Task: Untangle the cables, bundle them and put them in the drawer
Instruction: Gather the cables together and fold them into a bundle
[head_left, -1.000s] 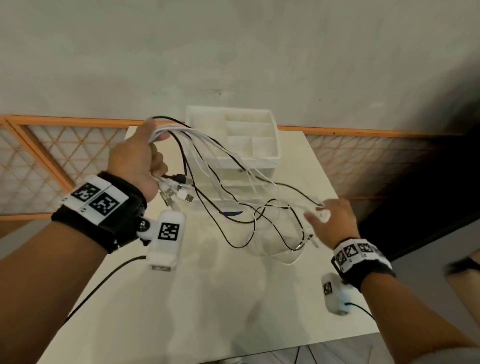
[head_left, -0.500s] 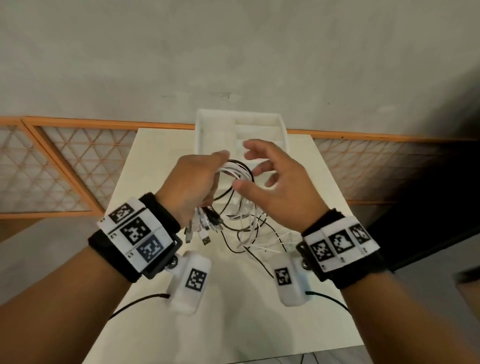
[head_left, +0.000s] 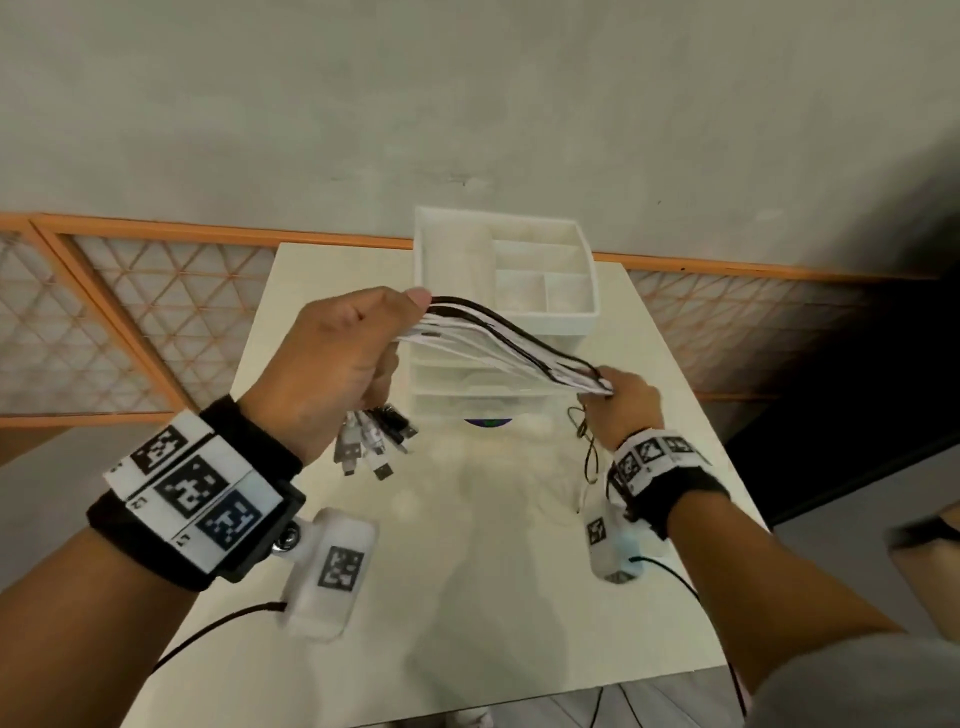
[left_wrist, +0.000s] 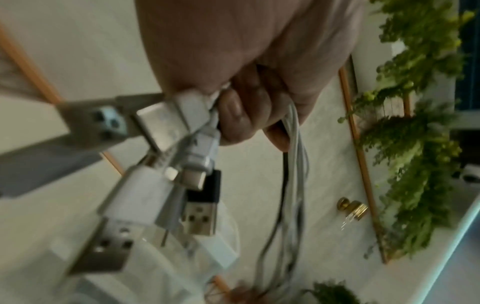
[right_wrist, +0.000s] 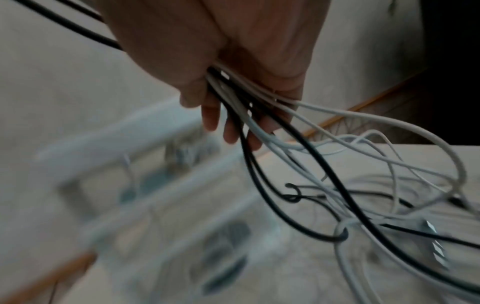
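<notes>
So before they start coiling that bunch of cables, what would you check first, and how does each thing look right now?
1. Left hand grips the cables near the plugs: ok.
2. Right hand holds the same strands further along: ok.
3. Stretch between the hands runs side by side: ok.
4. Loose ends past the right hand free of tangles: not ok, they loop and cross on the table.
5. Plug ends gathered together: ok.
6. A drawer of the white organizer open to receive them: cannot tell.
</notes>
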